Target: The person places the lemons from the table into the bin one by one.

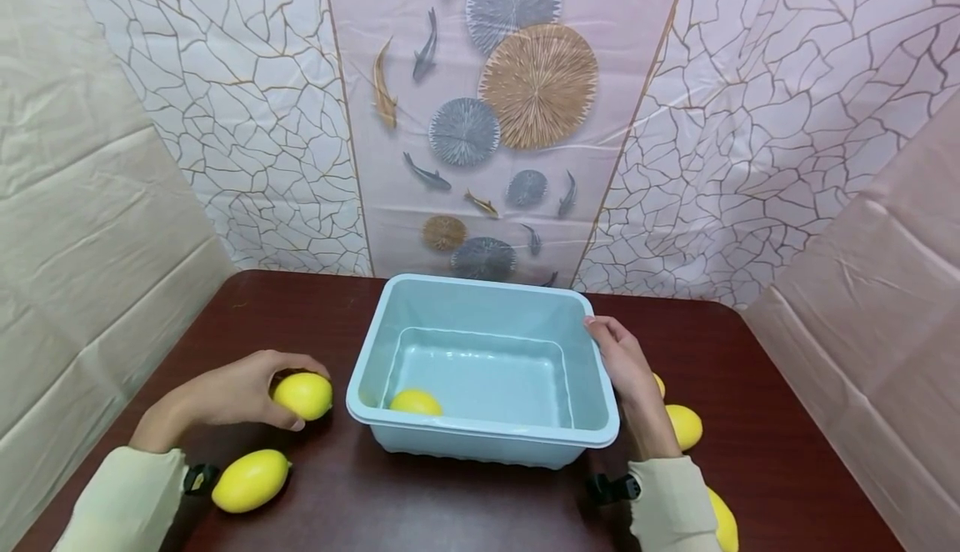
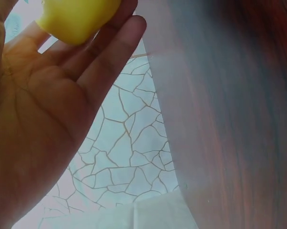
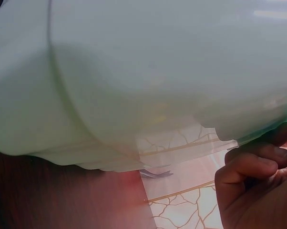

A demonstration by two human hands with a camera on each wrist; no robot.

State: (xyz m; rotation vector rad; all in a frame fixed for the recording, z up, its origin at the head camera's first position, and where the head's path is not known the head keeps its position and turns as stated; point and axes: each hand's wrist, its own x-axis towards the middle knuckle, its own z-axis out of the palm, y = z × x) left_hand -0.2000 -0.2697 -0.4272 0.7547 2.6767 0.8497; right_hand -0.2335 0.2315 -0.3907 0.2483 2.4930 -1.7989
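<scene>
A pale blue plastic basin (image 1: 480, 434) stands mid-table, with one lemon (image 1: 416, 402) in its near left corner. Left of it, my left hand (image 1: 238, 389) grips another lemon (image 1: 303, 395) between thumb and fingers; the left wrist view also has this lemon (image 2: 79, 19) at its top edge. A further lemon (image 1: 252, 480) lies on the table just below that hand. My right hand (image 1: 622, 360) pinches the basin's right rim. From the right wrist view, curled fingers (image 3: 248, 171) meet the rim beside the basin's outer wall (image 3: 134, 86).
To the right of my right forearm lie several lemons, one (image 1: 684, 427) beside the wrist and one (image 1: 722, 520) partly behind the sleeve. The dark wooden table (image 1: 450, 510) ends at a patterned cloth backdrop (image 1: 277, 143), with plain cloth (image 1: 885, 285) at the sides.
</scene>
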